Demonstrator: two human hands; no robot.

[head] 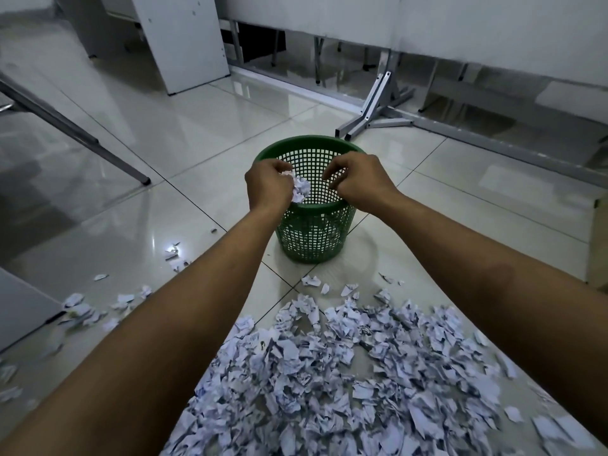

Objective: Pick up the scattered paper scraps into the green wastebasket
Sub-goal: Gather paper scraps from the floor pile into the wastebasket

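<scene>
A green mesh wastebasket [312, 238] stands upright on the tiled floor ahead of me. Both my hands hover over its mouth. My left hand [268, 187] grips a wad of white paper scraps [301, 189] above the near left rim. My right hand [357, 182] is over the right rim, fingers curled and pinched together; I see no paper in it. A large heap of torn white paper scraps [362, 373] covers the floor between my forearms, close to me. Smaller scraps [88, 311] lie to the left.
A dark metal table leg [75, 133] slants across the left. A grey metal stand foot [371, 116] sits just behind the basket on the right. White panels [184, 41] and more furniture legs line the back. A grey board edge [23, 307] lies at the left.
</scene>
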